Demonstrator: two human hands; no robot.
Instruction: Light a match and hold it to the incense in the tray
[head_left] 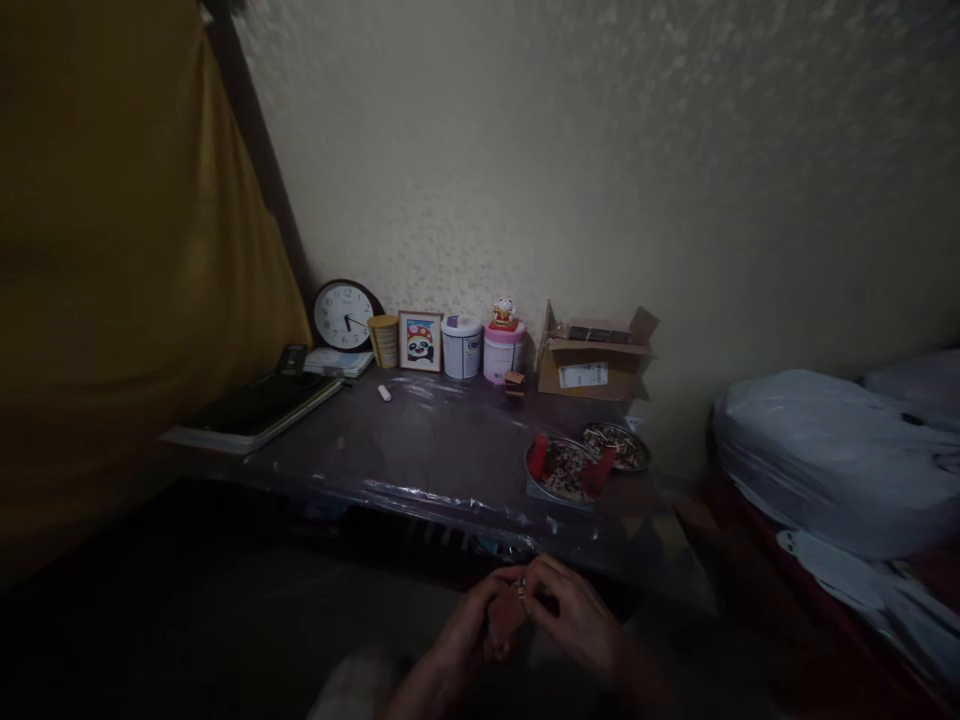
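**Small Reddish Flat Piece (pixel 507 615): Two-Handed Hold in Front of the Table**

The piece sits between the hands, in front of the near edge of the plastic-covered table (pixel 420 450). The left hand (pixel 472 618) has its fingers curled around the piece and holds it. The right hand (pixel 574 608) has its thumb and forefinger bent toward each other at the upper right of the piece, beside small pale bits (pixel 521 588). Whether the right fingertips meet or grip anything cannot be told in the dim light.

Beyond the fingers, slightly right: a round dish (pixel 566 475) of small mixed bits with two red pieces upright at its rim. Behind it: a second round dish (pixel 616 447), similarly filled.

Farther beyond the fingers, along the wall: a cardboard box (pixel 592 368) at right; a pink-lidded tub (pixel 504 356) bearing a cat figurine (pixel 504 314); a white tub (pixel 461 348); a framed panda picture (pixel 420 343); a yellow cup (pixel 384 343); and a round clock (pixel 345 314) at far left.
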